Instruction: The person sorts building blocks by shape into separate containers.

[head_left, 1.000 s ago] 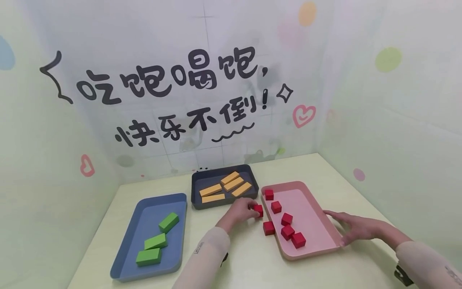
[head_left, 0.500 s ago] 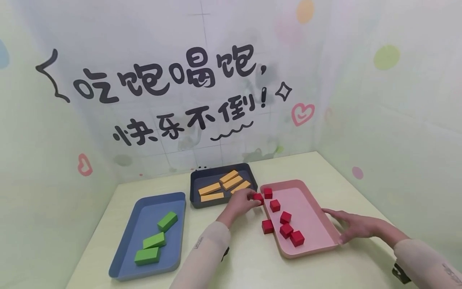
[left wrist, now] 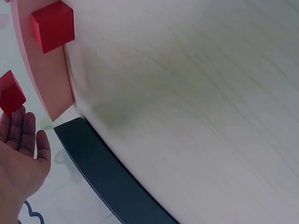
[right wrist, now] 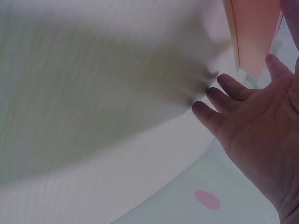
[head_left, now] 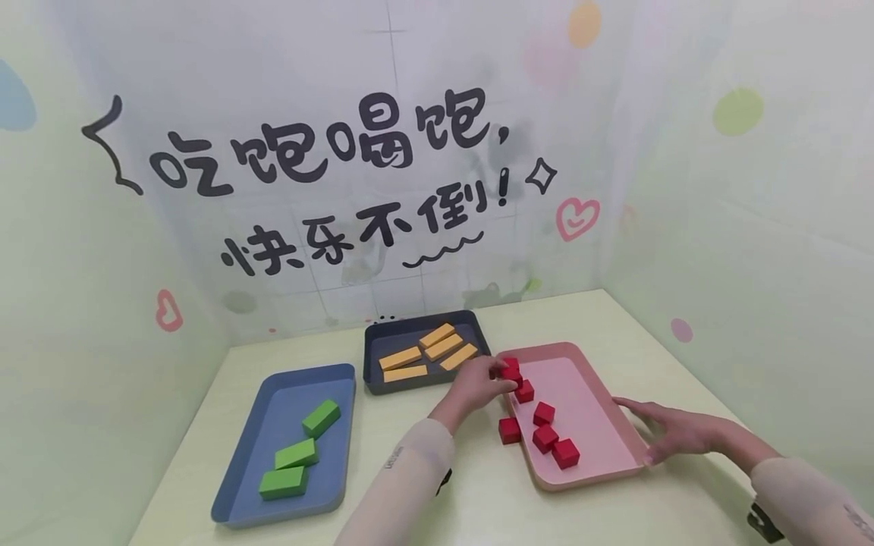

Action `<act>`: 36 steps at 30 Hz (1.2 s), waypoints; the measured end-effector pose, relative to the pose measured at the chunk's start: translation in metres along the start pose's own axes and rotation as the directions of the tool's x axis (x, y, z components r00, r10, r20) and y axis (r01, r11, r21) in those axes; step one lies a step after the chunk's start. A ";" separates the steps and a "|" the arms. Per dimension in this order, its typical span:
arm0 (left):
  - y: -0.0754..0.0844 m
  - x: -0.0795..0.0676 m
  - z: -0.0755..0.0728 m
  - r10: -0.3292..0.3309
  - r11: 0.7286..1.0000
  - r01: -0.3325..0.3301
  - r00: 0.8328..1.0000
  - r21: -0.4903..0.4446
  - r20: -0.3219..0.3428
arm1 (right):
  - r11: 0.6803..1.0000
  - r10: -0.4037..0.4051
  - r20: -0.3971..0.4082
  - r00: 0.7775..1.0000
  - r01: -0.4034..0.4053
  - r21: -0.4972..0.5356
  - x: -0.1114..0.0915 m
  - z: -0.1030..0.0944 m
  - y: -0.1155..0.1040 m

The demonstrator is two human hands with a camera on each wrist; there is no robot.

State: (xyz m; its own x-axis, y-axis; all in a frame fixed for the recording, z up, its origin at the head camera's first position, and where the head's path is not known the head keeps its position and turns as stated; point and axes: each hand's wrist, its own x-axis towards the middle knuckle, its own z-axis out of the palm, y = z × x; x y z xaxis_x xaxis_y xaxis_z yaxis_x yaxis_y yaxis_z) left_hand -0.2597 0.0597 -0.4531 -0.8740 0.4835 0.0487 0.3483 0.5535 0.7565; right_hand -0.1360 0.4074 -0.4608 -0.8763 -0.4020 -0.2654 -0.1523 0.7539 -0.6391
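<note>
My left hand (head_left: 480,383) pinches a red cube (head_left: 510,377) over the left rim of the pink tray (head_left: 587,394); the left wrist view shows this held cube (left wrist: 11,93) at the fingertips. Several red cubes lie inside the tray along its left side, the nearest one (head_left: 565,453) by the front. Outside the left rim, another red cube (head_left: 509,431) rests on the table. My right hand (head_left: 683,431) touches the tray's right edge with spread fingers. In the right wrist view that hand (right wrist: 261,112) has its fingers extended beside the tray wall (right wrist: 254,37).
At the left stands a blue tray (head_left: 249,455) with green blocks (head_left: 283,482). A dark tray (head_left: 372,360) at the back holds several orange-yellow sticks (head_left: 405,374). Printed cloth walls surround the table (head_left: 464,485) at the back and both sides.
My left hand has carried the red cube from beside the pink tray up and rightward to above its left rim. My right hand has stayed at the tray's right edge.
</note>
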 end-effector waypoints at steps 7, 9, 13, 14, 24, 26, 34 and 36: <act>0.009 -0.002 0.008 -0.009 1.000 0.009 1.000 -0.020 -0.001 | 0.999 -0.022 0.005 1.000 0.022 0.031 -0.001 0.000 0.000; 0.012 -0.002 0.011 -0.013 1.000 0.013 1.000 -0.027 -0.002 | 0.999 -0.030 0.004 1.000 0.030 0.029 -0.002 0.001 0.001; 0.018 -0.002 0.019 -0.008 1.000 0.008 1.000 -0.024 -0.001 | 0.999 -0.034 0.000 0.999 0.034 0.024 -0.002 0.001 0.000; 0.019 -0.002 0.021 -0.003 1.000 0.003 1.000 -0.022 0.000 | 0.999 -0.035 0.000 0.999 0.035 0.024 -0.002 0.001 0.000; 0.037 -0.003 0.040 -0.014 1.000 0.014 1.000 -0.003 0.017 | 0.999 -0.031 0.005 1.000 0.031 0.022 -0.001 0.001 -0.001; 0.041 -0.003 0.044 -0.021 1.000 0.021 0.999 -0.005 0.026 | 0.999 -0.027 0.006 1.000 0.027 0.022 -0.001 0.001 -0.001; 0.052 -0.005 0.058 -0.021 0.998 0.019 0.999 0.056 0.039 | 0.999 -0.031 0.011 0.999 0.031 0.027 -0.001 0.001 0.001; 0.054 -0.006 0.061 -0.029 0.998 0.026 0.999 0.063 0.040 | 0.999 -0.034 0.010 0.999 0.034 0.020 -0.001 0.001 0.002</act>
State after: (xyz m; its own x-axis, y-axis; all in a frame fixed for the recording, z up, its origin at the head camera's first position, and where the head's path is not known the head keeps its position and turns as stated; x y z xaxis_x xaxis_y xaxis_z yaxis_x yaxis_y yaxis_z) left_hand -0.2150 0.1284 -0.4519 -0.8694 0.4941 0.0006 0.3457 0.6074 0.7153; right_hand -0.1353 0.4084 -0.4627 -0.8660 -0.4327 -0.2508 -0.1726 0.7292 -0.6622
